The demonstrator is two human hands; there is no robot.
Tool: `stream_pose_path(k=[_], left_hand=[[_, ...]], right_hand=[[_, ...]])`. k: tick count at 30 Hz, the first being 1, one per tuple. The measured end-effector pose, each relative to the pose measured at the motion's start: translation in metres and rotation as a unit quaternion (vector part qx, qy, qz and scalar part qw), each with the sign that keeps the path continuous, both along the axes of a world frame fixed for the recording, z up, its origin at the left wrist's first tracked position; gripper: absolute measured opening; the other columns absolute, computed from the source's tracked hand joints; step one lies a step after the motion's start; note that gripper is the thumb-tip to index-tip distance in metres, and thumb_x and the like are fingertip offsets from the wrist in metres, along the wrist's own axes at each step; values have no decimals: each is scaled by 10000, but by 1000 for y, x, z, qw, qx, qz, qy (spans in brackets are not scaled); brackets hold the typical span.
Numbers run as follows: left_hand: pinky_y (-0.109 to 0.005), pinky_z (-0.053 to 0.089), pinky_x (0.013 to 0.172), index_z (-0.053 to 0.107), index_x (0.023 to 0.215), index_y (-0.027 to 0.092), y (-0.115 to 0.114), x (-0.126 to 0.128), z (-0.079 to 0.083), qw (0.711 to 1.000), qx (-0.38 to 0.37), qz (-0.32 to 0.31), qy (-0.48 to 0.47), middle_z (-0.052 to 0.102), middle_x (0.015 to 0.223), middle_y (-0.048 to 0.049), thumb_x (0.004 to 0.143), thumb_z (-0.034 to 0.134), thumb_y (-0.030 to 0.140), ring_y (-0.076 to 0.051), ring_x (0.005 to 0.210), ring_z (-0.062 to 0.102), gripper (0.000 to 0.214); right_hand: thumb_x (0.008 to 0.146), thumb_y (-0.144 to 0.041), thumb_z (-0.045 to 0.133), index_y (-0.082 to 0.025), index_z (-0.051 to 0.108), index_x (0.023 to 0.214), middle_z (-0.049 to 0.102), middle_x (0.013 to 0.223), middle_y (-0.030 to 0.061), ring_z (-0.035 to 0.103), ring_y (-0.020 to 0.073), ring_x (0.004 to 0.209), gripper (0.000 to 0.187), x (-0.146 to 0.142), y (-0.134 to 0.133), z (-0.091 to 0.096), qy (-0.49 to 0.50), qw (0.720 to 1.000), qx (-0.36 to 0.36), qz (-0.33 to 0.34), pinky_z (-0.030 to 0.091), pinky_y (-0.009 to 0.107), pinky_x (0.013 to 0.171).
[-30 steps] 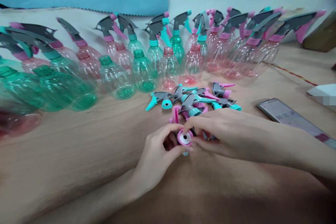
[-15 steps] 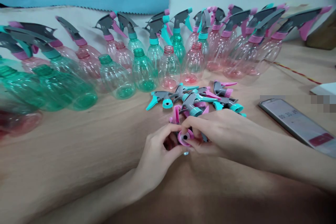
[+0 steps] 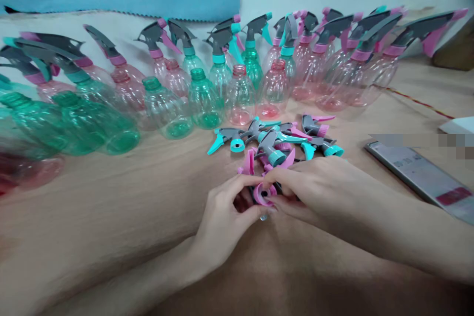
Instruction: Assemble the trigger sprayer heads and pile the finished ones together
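Low over the near part of the table, a trigger spray head with a pink collar (image 3: 259,201) is held between my two hands, its round opening facing me. My left hand (image 3: 222,222) is closed around its left side, with thumb below and index finger above. Fingers of my right hand (image 3: 314,187) pinch at the collar's opening; whether they grip a small part inside cannot be made out. The rest of the head is hidden behind the fingers. Just beyond lies a pile of grey spray heads (image 3: 271,146) with turquoise or pink triggers and collars.
Open-necked green bottles (image 3: 207,103) and pink bottles (image 3: 240,96) stand behind the pile and to the left. Bottles with spray heads fitted (image 3: 329,74) line the wall. A phone (image 3: 418,173) lies at the right, near my right forearm. A twisted cable (image 3: 414,100) runs behind it.
Both hands stay around the spray head, with my right fingers shifted slightly at the collar. The view has moved a little; the bottles and the pile look unchanged.
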State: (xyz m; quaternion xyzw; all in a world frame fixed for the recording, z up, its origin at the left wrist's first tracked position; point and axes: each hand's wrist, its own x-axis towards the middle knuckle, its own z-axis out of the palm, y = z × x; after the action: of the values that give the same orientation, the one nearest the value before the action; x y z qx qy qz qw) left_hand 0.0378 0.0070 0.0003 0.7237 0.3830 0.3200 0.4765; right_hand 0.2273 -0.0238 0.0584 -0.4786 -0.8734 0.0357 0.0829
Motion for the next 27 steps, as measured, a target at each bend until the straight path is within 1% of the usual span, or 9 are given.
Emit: stream_pose_path(k=[4, 8, 12, 15, 19, 22, 25, 27], left_hand=[[-222, 435, 586, 687, 942, 205, -1, -1, 0, 1000, 10, 5, -3, 641, 724, 32, 723, 702, 82, -115, 616, 531, 252], [-229, 442, 598, 694, 950, 205, 2, -2, -1, 1000, 5, 13, -8, 642, 737, 26, 732, 673, 83, -119, 630, 530, 250], [-235, 449, 597, 691, 997, 204, 4, -3, -2, 999, -7, 30, -16, 645, 754, 16, 757, 688, 156, -125, 639, 528, 244], [-239, 461, 607, 679, 1026, 218, 5, -3, -4, 999, -7, 33, -21, 648, 774, 15, 769, 692, 180, -128, 653, 539, 259], [-250, 483, 638, 667, 1049, 230, 5, -2, -4, 999, -3, 26, -29, 667, 826, 7, 788, 676, 193, -136, 686, 568, 264], [-241, 475, 624, 675, 1018, 211, 3, -1, -2, 999, 1, 24, -23, 657, 787, 10, 779, 668, 170, -131, 666, 559, 243], [-222, 447, 594, 686, 965, 195, 2, 0, 0, 1000, -1, 18, -18, 629, 724, 22, 765, 669, 152, -119, 634, 531, 206], [-224, 446, 599, 691, 962, 192, 1, 0, 1, 1000, -4, 14, -16, 629, 724, 22, 764, 677, 158, -119, 638, 533, 201]], right_hand=[[872, -192, 547, -174, 661, 1000, 639, 664, 0, 529, 113, 535, 172, -1, 0, -4, -4, 999, 35, 5, 262, 261, 504], [892, -181, 512, -168, 673, 992, 649, 630, 0, 521, 106, 488, 190, -6, 3, -12, 1, 998, 56, -12, 217, 267, 468], [919, -260, 479, -135, 679, 1017, 665, 605, 21, 582, 155, 516, 255, -14, 7, -16, 22, 997, 34, -60, 202, 270, 447], [916, -279, 498, -132, 678, 1009, 664, 605, 16, 580, 159, 504, 251, -16, 8, -15, 33, 996, 9, -78, 211, 268, 443], [910, -258, 517, -139, 673, 1038, 668, 613, 7, 562, 149, 490, 234, -17, 7, -14, 44, 996, 18, -75, 214, 270, 448], [893, -206, 521, -150, 690, 974, 679, 640, 19, 563, 153, 514, 195, -17, 6, -14, 29, 997, 25, -66, 200, 282, 459], [884, -168, 520, -164, 694, 978, 701, 713, 27, 580, 142, 578, 197, -17, 6, -12, 30, 999, 0, -38, 232, 275, 483], [878, -174, 530, -182, 691, 996, 691, 698, 8, 545, 120, 547, 200, -15, 7, -10, 36, 999, -18, -31, 238, 265, 481]])
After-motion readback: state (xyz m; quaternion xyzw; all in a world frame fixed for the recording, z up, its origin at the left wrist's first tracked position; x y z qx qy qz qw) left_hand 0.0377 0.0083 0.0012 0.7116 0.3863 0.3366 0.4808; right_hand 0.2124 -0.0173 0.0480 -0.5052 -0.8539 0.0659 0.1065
